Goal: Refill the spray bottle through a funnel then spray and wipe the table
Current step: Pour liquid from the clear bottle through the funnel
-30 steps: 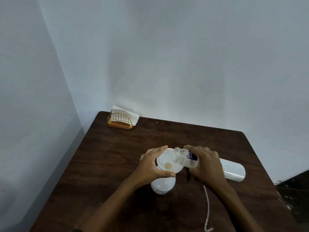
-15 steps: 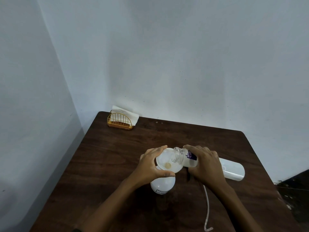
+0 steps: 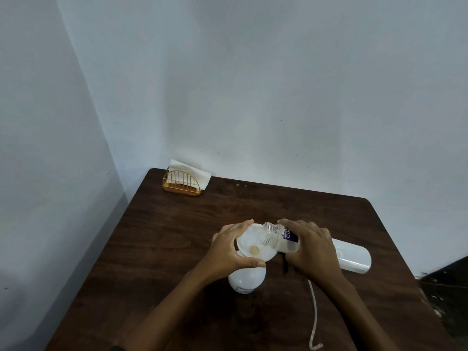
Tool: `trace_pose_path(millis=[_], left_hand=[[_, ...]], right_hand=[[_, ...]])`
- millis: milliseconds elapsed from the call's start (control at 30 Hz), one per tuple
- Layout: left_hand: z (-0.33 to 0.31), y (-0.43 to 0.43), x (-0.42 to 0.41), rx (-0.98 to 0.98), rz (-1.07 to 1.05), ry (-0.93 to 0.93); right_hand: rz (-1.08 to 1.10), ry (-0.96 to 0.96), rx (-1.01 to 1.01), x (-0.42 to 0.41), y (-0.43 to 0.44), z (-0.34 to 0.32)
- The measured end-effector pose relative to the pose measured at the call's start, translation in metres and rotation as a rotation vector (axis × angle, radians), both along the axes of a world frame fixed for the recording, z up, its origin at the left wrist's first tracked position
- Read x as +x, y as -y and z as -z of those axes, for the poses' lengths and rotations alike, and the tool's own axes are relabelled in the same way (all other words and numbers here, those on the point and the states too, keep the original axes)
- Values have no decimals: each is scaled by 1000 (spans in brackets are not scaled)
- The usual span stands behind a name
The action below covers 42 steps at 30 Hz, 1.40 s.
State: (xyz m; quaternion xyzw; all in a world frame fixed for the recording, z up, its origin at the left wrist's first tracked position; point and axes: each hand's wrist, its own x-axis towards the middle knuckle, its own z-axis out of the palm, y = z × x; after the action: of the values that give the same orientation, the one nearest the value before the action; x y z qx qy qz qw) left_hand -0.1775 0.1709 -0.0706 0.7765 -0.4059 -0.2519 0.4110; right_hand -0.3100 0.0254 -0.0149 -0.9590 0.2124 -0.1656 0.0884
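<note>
- Left hand [image 3: 228, 252] grips the funnel [image 3: 249, 243] — steadies it on the spray bottle [image 3: 247, 279].
- Right hand [image 3: 312, 249] grasps the refill bottle [image 3: 279, 236], tilted over the funnel for pouring.

Ahead of our fingertips [image 3: 248, 222] the bare table [image 3: 266, 206] lay open to the wall [image 3: 278, 97], the napkin holder [image 3: 182, 184] stood far beyond our left hand [image 3: 228, 252], the funnel [image 3: 249, 239] and refill bottle [image 3: 286, 240] filled the gap between our hands, and a white cylinder [image 3: 354, 259] lay just outside our right hand [image 3: 311, 249], a thin tube [image 3: 315, 312] behind its wrist.
</note>
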Motion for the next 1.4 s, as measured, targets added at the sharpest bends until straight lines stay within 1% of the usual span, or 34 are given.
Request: trace_pose_path(millis=[367, 667, 900, 1400], left_hand=[[-1, 0, -1, 4, -3, 2], [1, -1, 0, -6, -8, -3], [-1, 0, -1, -4, -12, 2], [-1, 0, -1, -4, -11, -3]], right_hand=[[-1, -5, 17, -1, -2, -3], [4, 21, -51, 0, 0, 3], [7, 10, -8, 0, -2, -1], [-4, 8, 6, 1, -2, -2]])
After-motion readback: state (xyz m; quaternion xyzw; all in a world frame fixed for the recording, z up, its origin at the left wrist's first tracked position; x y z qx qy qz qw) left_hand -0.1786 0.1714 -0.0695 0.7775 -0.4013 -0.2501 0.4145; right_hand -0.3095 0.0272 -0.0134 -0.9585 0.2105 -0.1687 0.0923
